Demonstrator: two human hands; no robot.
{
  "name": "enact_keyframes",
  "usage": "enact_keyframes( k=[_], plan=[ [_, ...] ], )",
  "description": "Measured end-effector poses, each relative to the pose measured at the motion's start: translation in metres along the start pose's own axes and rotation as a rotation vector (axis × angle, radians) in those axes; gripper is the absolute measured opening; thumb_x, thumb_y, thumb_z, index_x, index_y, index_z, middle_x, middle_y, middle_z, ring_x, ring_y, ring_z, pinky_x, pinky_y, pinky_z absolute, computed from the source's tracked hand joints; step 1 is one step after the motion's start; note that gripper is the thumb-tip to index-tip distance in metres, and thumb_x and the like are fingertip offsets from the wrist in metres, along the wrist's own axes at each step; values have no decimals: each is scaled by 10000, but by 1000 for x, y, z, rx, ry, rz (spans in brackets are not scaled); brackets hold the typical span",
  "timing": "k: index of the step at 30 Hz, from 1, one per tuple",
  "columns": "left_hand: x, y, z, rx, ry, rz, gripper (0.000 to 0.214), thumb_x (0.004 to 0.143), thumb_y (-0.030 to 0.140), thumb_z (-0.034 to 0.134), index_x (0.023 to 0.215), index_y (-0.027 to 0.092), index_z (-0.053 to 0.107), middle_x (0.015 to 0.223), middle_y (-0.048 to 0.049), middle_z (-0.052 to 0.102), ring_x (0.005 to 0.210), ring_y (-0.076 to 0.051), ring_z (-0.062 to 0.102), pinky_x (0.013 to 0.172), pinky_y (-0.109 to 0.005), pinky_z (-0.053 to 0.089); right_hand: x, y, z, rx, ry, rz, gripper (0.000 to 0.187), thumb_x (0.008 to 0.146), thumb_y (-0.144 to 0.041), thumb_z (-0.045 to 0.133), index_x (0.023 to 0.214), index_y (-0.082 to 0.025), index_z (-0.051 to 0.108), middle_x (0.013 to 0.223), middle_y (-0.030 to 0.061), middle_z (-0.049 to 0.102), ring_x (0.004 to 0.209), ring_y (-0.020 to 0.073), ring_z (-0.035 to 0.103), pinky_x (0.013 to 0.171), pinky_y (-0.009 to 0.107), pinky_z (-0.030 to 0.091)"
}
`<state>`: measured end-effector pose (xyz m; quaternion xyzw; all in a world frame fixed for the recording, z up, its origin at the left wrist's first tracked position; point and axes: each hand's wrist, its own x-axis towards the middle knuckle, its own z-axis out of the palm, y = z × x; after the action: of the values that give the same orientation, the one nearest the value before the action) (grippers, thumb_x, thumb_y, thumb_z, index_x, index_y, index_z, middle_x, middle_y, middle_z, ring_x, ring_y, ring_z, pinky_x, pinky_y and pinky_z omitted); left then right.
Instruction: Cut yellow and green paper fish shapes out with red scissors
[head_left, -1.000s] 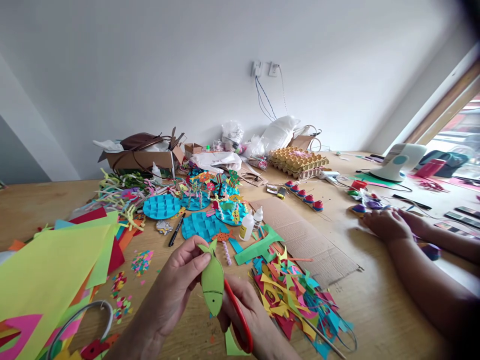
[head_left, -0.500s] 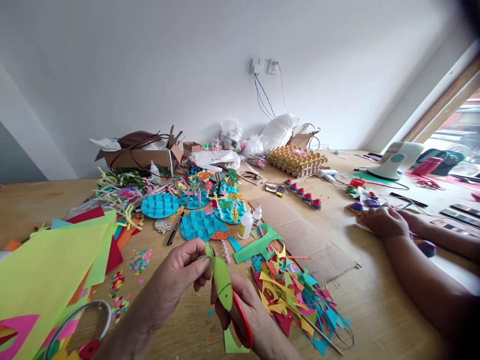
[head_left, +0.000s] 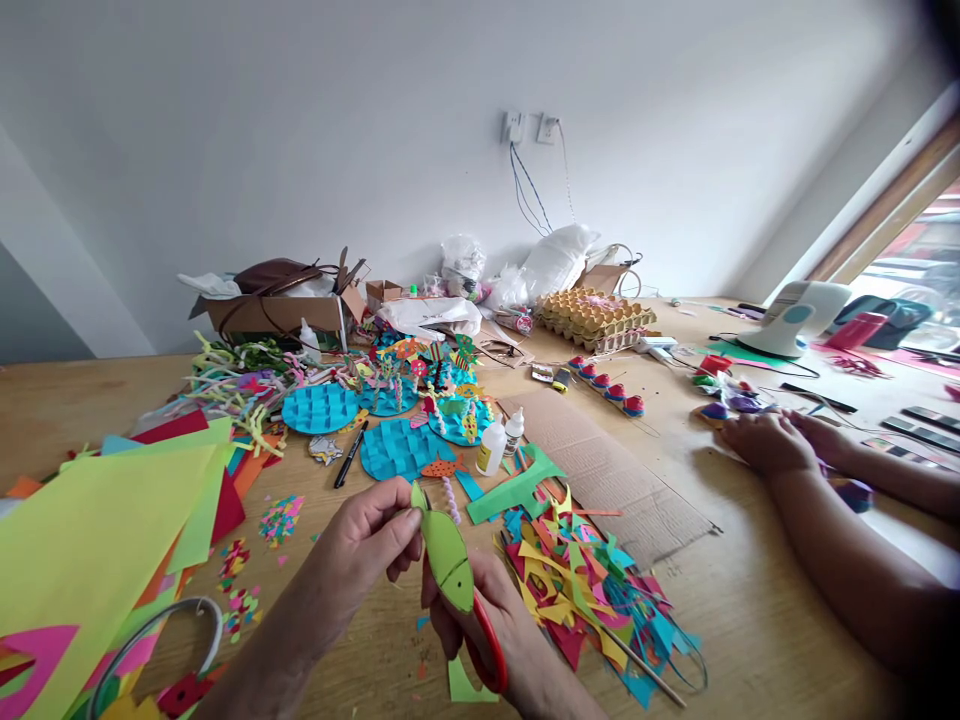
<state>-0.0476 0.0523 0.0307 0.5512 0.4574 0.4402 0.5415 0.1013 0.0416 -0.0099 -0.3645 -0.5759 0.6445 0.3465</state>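
Observation:
A green paper fish (head_left: 448, 560), with a drawn eye and gill line, is pinched at its tail by my left hand (head_left: 382, 535). My right hand (head_left: 491, 610) is closed round red-handled scissors (head_left: 489, 645). The blade tips show near the fish's tail; the rest of the blades is hidden behind the paper. Beyond my hands, an orange paper fish (head_left: 441, 468) on a twisted lilac stem lies by a blue round base (head_left: 405, 452). A green paper offcut (head_left: 469, 685) rests on the table beneath my right hand.
Paper scraps (head_left: 577, 590) are heaped right of my hands, beside a cardboard sheet (head_left: 615, 480). Two glue bottles (head_left: 491, 450) stand ahead. Coloured paper sheets (head_left: 112, 510) lie left. Another person's hands (head_left: 772, 440) work at the right.
The green fish has turned slightly, its head end shifting a little right and up. Both hands keep their hold and stay nearly in place.

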Motion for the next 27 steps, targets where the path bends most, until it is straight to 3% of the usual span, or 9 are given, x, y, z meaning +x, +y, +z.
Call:
enact_keyframes(
  k=[15,21,27],
  plan=[
    [0,-6,1,23,6,26,209,812,301,462,637,189,482,550,53,453,504,-94,391,474,-202,337,1,2,-1,38,7,-102,294,789,-361,472,648,-125,576,457,-47,407,419,75,364,405,170,291],
    [-1,-2,0,86,-17,19,213,800,314,454,623,198,473,537,58,413,507,-105,368,487,-217,328,1,-2,-6,-29,-17,-5,312,811,-373,480,634,-131,569,445,-54,405,405,69,362,392,165,281],
    [0,0,-5,176,-14,-7,191,788,299,448,620,210,438,522,79,334,501,-106,309,481,-228,277,-1,-6,-10,-38,-69,3,318,807,-370,494,577,-149,492,461,-56,407,426,62,363,409,154,300]
  ],
)
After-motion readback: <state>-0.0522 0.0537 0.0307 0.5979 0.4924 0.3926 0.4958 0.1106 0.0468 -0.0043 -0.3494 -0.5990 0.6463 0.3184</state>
